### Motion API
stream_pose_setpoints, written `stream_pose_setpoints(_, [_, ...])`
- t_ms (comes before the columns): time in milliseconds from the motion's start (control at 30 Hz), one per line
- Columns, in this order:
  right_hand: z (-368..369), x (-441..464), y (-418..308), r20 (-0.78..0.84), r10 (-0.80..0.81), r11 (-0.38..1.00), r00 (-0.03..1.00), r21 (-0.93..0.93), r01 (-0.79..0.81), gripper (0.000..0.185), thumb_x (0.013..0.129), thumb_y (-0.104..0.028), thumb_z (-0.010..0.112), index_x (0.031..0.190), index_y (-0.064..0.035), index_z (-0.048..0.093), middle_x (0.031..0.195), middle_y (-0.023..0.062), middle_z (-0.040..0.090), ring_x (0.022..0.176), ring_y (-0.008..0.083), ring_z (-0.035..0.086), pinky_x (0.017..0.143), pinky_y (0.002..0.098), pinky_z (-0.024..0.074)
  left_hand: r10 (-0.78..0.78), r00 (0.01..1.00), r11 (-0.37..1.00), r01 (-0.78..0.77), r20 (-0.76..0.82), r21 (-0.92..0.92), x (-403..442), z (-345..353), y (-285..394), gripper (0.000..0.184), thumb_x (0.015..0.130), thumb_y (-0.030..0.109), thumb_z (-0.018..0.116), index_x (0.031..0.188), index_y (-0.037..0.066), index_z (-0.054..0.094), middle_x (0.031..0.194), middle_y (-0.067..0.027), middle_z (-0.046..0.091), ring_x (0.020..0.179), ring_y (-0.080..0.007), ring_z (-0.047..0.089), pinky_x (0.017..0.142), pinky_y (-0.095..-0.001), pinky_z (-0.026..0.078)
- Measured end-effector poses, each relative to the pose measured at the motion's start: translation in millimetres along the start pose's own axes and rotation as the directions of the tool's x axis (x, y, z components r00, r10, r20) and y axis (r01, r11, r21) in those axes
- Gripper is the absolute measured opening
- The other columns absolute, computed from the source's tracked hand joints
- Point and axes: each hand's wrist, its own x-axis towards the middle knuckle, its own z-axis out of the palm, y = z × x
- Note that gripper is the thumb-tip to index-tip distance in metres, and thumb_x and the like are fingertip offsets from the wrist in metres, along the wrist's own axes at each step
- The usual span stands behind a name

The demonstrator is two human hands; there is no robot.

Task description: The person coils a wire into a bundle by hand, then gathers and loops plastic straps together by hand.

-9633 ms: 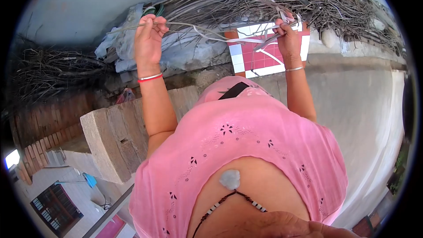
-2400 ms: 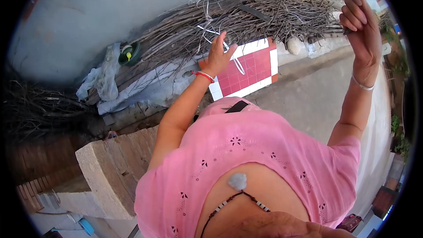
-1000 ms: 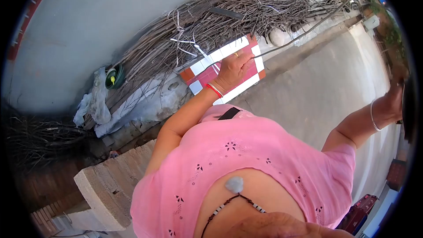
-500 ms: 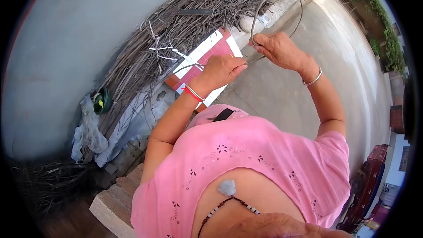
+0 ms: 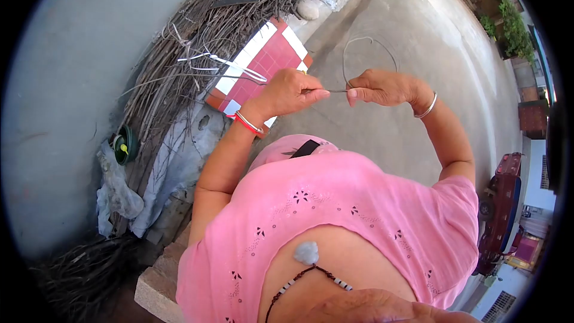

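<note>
A thin grey wire (image 5: 338,90) runs between my two hands at the centre of the head view. My left hand (image 5: 290,91) pinches it between thumb and fingers, and a long tail stretches away leftward past the pile of sticks. Close beside it, my right hand (image 5: 385,87) is closed on the same wire, thumb pointing left. Above the right hand the wire curves in a loose loop over the concrete. Only a short piece shows between the hands; the parts inside the fingers are hidden.
A red-and-white tiled-pattern board (image 5: 263,54) lies beyond my left hand. Behind it, a long pile of sticks (image 5: 173,69) lines the grey wall (image 5: 78,84), with plastic sheeting (image 5: 119,185) and a green bowl (image 5: 124,145). A dark red vehicle (image 5: 501,209) stands far right.
My hands have come closer together, the right one lower and its fingers turned toward the left. The wire loop has dropped, and more wire now reaches out left of my left hand.
</note>
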Motion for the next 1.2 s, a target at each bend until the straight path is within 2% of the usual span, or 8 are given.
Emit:
stream_pose_setpoints(133, [1,-16,26,0.053,-0.124,0.852,0.991,0.517,0.079,0.053,0.101,-0.047,0.032,0.072,-0.0070,0.050,0.057,-0.0021,0.038,0.050,0.0099,0.036,0.046,0.0251,0.0305,-0.013,0.989,0.984,-0.014,-0.150,-0.175,25,-2,19,0.025,0.086,0.024,0.067,0.076,0.002,0.066,0.059,-0.0072,0.058,0.051,-0.0160,0.051,0.051,-0.0299,0.041])
stream_pose_setpoints(267, [5,-32,59,-0.171,-0.425,0.254,0.889,0.920,0.298,0.050,0.101,-0.045,0.030,0.065,-0.0128,0.038,0.051,-0.0065,0.029,0.040,0.0044,0.024,0.037,0.0221,0.0201,-0.012,0.924,0.983,-0.060,-0.383,-0.175,62,16,19,0.028,0.090,0.026,0.064,0.080,0.000,0.066,0.058,-0.0045,0.056,0.052,-0.0098,0.048,0.050,-0.0270,0.039])
stream_pose_setpoints(467, [-4,-62,88,-0.727,-0.531,-0.529,0.435,0.686,0.500,0.041,0.103,-0.034,0.029,0.068,-0.0127,0.036,0.047,-0.0067,0.028,0.033,0.0042,0.019,0.033,0.0209,0.0176,-0.160,0.859,0.981,0.085,-0.487,-0.171,112,84,-22,0.028,0.096,0.026,0.052,0.096,0.000,0.064,0.066,-0.0098,0.059,0.059,-0.0162,0.054,0.056,-0.0298,0.042])
stream_pose_setpoints(633, [-25,-108,130,-0.943,-0.273,-0.782,0.188,0.332,0.528,0.032,0.099,-0.019,0.034,0.067,-0.0122,0.037,0.047,-0.0047,0.027,0.034,0.0059,0.020,0.036,0.0218,0.0171,-0.184,0.866,0.983,0.166,-0.465,-0.081,134,137,-48,0.027,0.097,0.024,0.048,0.101,0.001,0.062,0.078,-0.0150,0.064,0.069,-0.0265,0.063,0.063,-0.0346,0.048])
stream_pose_setpoints(867, [-57,-207,219,-0.989,0.144,-0.671,0.013,-0.088,0.737,0.032,0.097,-0.018,0.034,0.067,-0.0127,0.040,0.050,-0.0055,0.025,0.040,0.0070,0.024,0.042,0.0239,0.0224,-0.313,0.849,0.907,0.400,-0.426,0.132,124,185,-95,0.020,0.092,0.025,0.056,0.097,0.007,0.063,0.074,-0.0142,0.062,0.070,-0.0308,0.062,0.060,-0.0400,0.047])
stream_pose_setpoints(1033, [-48,-211,251,-0.958,0.279,-0.085,0.071,0.050,0.995,0.041,0.103,-0.036,0.026,0.072,-0.0117,0.040,0.055,-0.0043,0.027,0.047,0.0093,0.022,0.046,0.0253,0.0238,-0.184,0.968,0.840,0.246,-0.172,0.484,138,193,-62,0.017,0.090,0.026,0.058,0.098,0.011,0.060,0.072,-0.0121,0.062,0.067,-0.0327,0.061,0.057,-0.0437,0.048])
stream_pose_setpoints(1133, [-41,-188,230,-0.918,0.371,0.340,0.142,0.277,0.899,0.037,0.102,-0.034,0.029,0.075,-0.0101,0.038,0.057,-0.0035,0.028,0.049,0.0088,0.022,0.045,0.0258,0.0224,-0.192,0.978,0.798,0.109,0.078,0.592,152,186,-32,0.016,0.088,0.025,0.060,0.091,0.010,0.058,0.067,-0.0103,0.058,0.062,-0.0317,0.059,0.054,-0.0438,0.045])
stream_pose_setpoints(1200, [-32,-168,213,-0.860,0.379,0.449,0.342,0.493,0.745,0.038,0.102,-0.035,0.031,0.075,-0.0100,0.038,0.057,-0.0034,0.028,0.049,0.0082,0.023,0.046,0.0254,0.0226,-0.113,0.971,0.805,-0.034,0.209,0.592,157,180,-17,0.019,0.088,0.027,0.061,0.083,0.009,0.055,0.064,-0.0094,0.056,0.059,-0.0307,0.058,0.053,-0.0427,0.045])
